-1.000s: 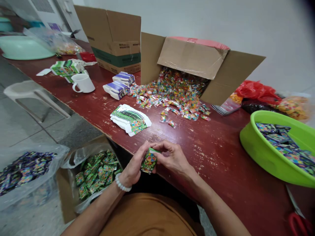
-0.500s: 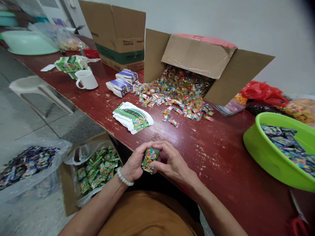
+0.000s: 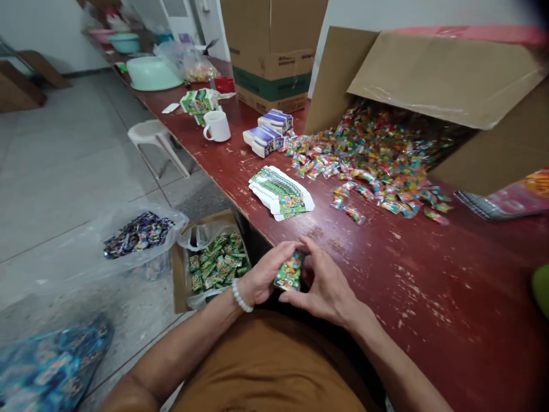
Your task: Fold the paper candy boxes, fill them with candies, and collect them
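Between my two hands is a small green printed candy box (image 3: 290,271), held over the near edge of the red table. My left hand (image 3: 268,273), with a pale bead bracelet at the wrist, wraps its left side. My right hand (image 3: 328,280) grips it from the right, thumb low and fingers at the top. A fanned stack of flat green cartons (image 3: 281,193) lies just beyond my hands. Wrapped candies (image 3: 377,154) spill onto the table from a tipped cardboard box (image 3: 429,74).
Below the table's left edge stands a lined carton of small green boxes (image 3: 218,260). Beside it are a plastic bag of dark packets (image 3: 139,234) and a blue bag (image 3: 55,366). A white mug (image 3: 217,126), purple-white cartons (image 3: 263,140) and a stool (image 3: 152,134) are farther off.
The view has turned left, so the scene sits farther right and the blue bag now shows. Both hands still hold the candy box; my right thumb has shifted down to its lower edge.
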Motion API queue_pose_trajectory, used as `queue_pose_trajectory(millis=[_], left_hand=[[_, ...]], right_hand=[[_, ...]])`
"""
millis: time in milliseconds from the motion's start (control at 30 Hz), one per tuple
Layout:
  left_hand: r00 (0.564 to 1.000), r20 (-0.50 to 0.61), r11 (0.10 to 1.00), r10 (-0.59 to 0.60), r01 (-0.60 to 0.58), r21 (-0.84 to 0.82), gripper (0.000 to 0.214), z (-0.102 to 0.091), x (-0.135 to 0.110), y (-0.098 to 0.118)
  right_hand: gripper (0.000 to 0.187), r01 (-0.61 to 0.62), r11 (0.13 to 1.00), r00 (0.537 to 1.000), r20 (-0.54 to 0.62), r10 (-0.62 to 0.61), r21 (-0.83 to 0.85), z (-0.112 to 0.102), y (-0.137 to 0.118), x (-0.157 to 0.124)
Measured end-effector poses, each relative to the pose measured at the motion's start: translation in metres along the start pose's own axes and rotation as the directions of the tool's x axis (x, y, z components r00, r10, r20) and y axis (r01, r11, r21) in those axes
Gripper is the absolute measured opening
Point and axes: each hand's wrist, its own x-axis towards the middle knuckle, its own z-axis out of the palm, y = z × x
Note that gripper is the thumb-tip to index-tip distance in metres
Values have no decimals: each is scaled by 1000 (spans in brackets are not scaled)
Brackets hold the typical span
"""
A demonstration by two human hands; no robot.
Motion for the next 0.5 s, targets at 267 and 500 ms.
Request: queue_pose_trajectory(millis=[267,500], left_hand=[[629,-205,163,750,124,979,64,-99,-18,75],[746,146,-277,649,54,959,46,-40,57,75]], right_hand=[[60,-102,992,990,111,92,81,8,28,-2],[33,25,999,999,20,-24,-27,21,33,-6]])
